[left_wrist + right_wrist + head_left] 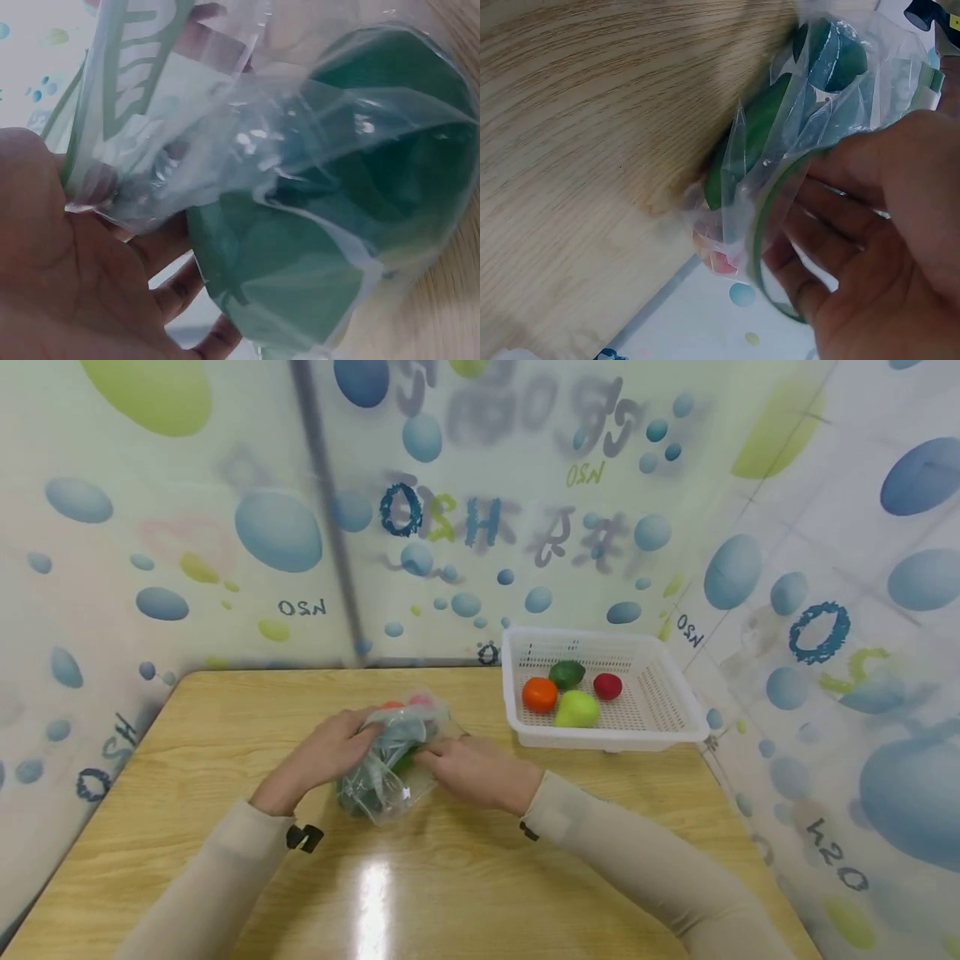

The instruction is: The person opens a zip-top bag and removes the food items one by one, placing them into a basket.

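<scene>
A clear zip bag (pixel 390 789) with a green-edged mouth lies on the table between both hands. Through its film show dark green rounded pieces (pixel 405 172), a longer green piece (pixel 754 135) and pinkish-red pieces (pixel 721 261) at the far end. My left hand (pixel 330 752) holds the bag's printed rim, its fingers behind the film in the left wrist view. On the other side, my right hand (pixel 480 772) grips the green-edged mouth, with fingers reaching behind the edge. The film partly hides the fingers and the contents.
To the right at the back stands a white plastic basket (pixel 600 739). In it are an orange-red round fruit (pixel 540 695), a dark green piece (pixel 567 674), a yellow-green pear (pixel 577 709) and a small red fruit (pixel 607 686). Patterned curtains border the wooden table (pixel 465 877).
</scene>
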The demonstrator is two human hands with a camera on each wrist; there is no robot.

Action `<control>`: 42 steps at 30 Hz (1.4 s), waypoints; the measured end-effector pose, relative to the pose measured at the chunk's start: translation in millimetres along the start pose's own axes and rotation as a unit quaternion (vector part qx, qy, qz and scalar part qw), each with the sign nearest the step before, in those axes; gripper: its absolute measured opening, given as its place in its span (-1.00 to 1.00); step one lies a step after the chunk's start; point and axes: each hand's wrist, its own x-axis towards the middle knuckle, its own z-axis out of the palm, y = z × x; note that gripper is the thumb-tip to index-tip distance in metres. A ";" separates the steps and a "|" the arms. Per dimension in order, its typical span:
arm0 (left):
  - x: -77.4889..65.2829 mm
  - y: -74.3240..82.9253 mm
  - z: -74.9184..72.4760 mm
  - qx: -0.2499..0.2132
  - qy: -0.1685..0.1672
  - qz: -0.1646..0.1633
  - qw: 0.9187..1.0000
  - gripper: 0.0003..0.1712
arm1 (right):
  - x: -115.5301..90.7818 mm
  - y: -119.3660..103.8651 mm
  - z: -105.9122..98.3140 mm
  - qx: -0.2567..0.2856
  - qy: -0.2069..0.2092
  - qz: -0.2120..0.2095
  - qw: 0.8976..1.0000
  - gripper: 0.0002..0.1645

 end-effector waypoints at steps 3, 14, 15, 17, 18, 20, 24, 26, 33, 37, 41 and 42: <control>2.2 2.2 4.7 0.044 0.008 0.002 0.999 -0.45 | 0.1 -0.3 0.9 0.007 -0.023 0.021 0.999 -0.48; 0.6 2.6 6.5 0.071 0.029 0.045 0.996 -0.77 | -1.9 -2.6 1.9 0.042 -0.056 0.077 0.995 -0.27; 0.5 1.7 5.7 0.065 0.026 0.048 0.996 -0.73 | -1.3 -2.4 2.9 0.042 -0.058 0.082 0.994 -0.25; 0.3 -0.7 3.8 0.054 0.020 0.055 0.997 -0.71 | -0.3 -2.0 4.3 0.042 -0.060 0.088 0.993 -0.23; 0.1 -1.9 3.0 0.048 0.016 0.058 0.997 -0.71 | 0.2 -1.6 4.8 0.042 -0.059 0.090 0.993 -0.22; 0.7 -3.8 2.0 0.040 0.009 0.061 0.997 -0.79 | 1.5 -0.3 5.6 0.041 -0.051 0.091 0.994 -0.22; 1.5 -4.2 2.9 0.036 0.002 0.055 0.998 -0.78 | 5.0 3.2 5.6 0.039 -0.031 0.101 0.994 -0.21; 2.7 -3.0 4.6 0.038 0.007 0.047 0.998 -0.78 | 7.0 4.9 5.8 0.037 -0.025 0.107 0.993 -0.21; 2.5 1.6 9.8 0.060 0.031 0.022 0.997 -0.79 | 15.2 8.2 8.0 0.034 -0.007 0.100 0.994 -0.31; 1.9 2.8 9.4 0.062 0.030 0.019 0.997 -0.81 | 19.0 9.7 7.0 0.027 -0.004 0.095 0.995 -0.48; 0.9 3.1 7.9 0.059 0.022 0.024 0.998 -0.81 | 19.2 10.1 7.3 0.010 -0.011 0.090 0.996 -0.28; 0.7 3.3 7.7 0.058 0.020 0.025 0.998 -0.81 | 19.3 10.3 7.9 0.012 -0.008 0.091 0.996 -0.25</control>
